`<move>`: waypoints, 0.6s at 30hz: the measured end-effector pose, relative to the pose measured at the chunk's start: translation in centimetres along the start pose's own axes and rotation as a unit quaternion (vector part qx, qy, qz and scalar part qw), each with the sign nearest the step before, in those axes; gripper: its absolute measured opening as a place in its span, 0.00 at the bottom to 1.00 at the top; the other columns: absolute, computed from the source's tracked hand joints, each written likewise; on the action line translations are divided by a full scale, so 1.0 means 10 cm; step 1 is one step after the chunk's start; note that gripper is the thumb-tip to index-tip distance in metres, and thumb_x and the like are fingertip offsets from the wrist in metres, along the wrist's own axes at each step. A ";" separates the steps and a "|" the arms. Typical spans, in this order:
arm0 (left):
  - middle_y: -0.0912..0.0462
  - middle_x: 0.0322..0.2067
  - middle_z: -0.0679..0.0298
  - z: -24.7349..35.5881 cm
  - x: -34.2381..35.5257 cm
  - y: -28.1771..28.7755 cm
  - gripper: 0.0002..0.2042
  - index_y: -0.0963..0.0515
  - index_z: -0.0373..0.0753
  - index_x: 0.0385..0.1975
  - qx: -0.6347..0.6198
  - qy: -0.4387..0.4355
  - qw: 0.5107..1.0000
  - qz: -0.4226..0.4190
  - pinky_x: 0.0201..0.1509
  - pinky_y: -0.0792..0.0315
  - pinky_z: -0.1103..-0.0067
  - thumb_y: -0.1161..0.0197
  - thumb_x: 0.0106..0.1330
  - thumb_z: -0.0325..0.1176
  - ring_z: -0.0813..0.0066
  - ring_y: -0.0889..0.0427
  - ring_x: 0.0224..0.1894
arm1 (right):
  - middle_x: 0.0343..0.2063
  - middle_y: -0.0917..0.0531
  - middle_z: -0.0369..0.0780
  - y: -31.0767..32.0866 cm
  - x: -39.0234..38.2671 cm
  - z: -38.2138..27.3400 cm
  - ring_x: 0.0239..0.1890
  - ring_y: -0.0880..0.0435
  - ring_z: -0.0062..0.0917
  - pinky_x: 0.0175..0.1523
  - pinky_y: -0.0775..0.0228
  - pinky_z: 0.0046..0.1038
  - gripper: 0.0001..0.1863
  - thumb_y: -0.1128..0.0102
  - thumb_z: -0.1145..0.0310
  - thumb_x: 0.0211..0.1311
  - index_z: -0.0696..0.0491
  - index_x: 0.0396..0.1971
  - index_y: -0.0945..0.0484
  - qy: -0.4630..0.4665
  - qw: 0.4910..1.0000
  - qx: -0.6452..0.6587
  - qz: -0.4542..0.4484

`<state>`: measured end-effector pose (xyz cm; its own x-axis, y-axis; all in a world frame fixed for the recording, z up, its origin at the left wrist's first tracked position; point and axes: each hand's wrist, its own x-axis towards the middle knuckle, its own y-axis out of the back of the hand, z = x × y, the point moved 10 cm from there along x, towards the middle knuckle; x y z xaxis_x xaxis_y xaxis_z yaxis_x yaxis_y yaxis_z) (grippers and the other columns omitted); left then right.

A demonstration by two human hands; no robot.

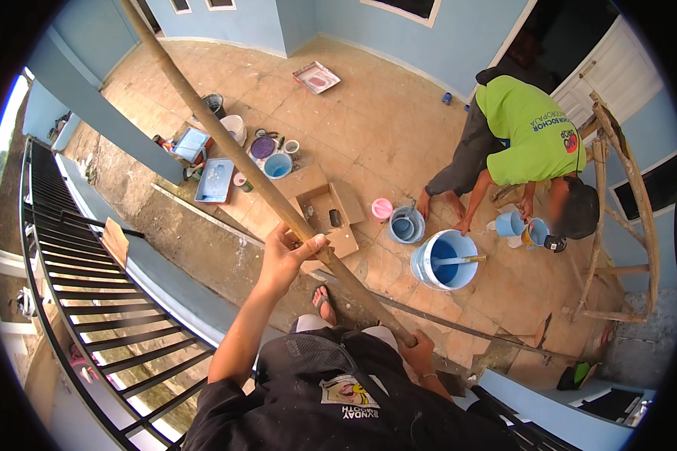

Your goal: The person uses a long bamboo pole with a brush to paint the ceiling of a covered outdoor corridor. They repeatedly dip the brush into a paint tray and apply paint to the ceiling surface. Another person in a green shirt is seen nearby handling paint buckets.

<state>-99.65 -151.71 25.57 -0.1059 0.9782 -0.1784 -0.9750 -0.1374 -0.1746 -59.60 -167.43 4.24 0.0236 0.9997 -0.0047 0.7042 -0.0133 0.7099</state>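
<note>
A long bamboo pole (pixel 242 161) slants across the view, from the upper left down to my lap. My left hand (pixel 287 255) grips it partway along, thumb lying over the top. Lower down, my right hand (pixel 420 352) is wrapped round the pole near its bottom end. The pole's far end runs out of the view at the top. Beyond my left hand an open cardboard box (pixel 346 201) sits on the tiles, partly behind the pole. A large bucket of blue paint (pixel 445 259) stands ahead and to the right, with a brush (pixel 459 260) lying across its inside.
At the right a co-worker in a green shirt (pixel 530 124) bends over small blue pails (pixel 510 223), beside a wooden trestle (pixel 630 177). Paint trays (pixel 216 180) and tubs (pixel 278 165) lie further left. A black railing (pixel 105 293) borders my left side.
</note>
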 end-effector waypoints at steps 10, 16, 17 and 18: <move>0.16 0.44 0.49 -2.26 0.13 -0.48 0.27 0.30 0.28 0.58 0.005 0.177 0.976 -0.128 0.42 0.12 0.72 0.29 0.68 0.40 0.61 0.11 0.40 | 0.21 0.17 0.53 -0.02 -1.65 0.56 0.29 0.15 0.53 0.36 0.24 0.47 0.14 0.32 0.61 0.51 0.59 0.24 0.16 -0.146 0.980 -0.137 -0.009; 0.15 0.46 0.51 -2.86 -0.27 -0.72 0.28 0.32 0.32 0.65 0.043 0.182 0.965 -0.182 0.42 0.15 0.69 0.37 0.74 0.46 0.62 0.11 0.39 | 0.21 0.16 0.55 0.05 -1.96 1.14 0.29 0.14 0.54 0.37 0.23 0.48 0.17 0.32 0.62 0.48 0.64 0.23 0.17 -0.228 0.962 -0.144 -0.051; 0.15 0.45 0.51 -2.97 -0.39 -0.64 0.27 0.31 0.33 0.65 0.030 0.183 0.967 -0.172 0.39 0.15 0.69 0.37 0.74 0.45 0.63 0.11 0.37 | 0.22 0.16 0.56 0.09 -1.93 1.24 0.29 0.14 0.53 0.37 0.23 0.47 0.17 0.32 0.62 0.48 0.64 0.24 0.17 -0.231 0.964 -0.123 -0.039; 0.14 0.44 0.52 -3.10 -0.50 -0.53 0.26 0.30 0.34 0.65 0.022 0.187 0.969 -0.163 0.37 0.15 0.69 0.38 0.74 0.44 0.63 0.11 0.35 | 0.22 0.16 0.56 0.09 -1.83 1.38 0.30 0.13 0.52 0.38 0.23 0.47 0.17 0.32 0.62 0.47 0.64 0.24 0.17 -0.249 0.962 -0.106 -0.029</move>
<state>-87.88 -160.67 -2.62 0.2787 0.8431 -0.4599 -0.9530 0.1838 -0.2406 -49.63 -186.03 -4.76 0.3634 0.8641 -0.3483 0.5559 0.0989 0.8253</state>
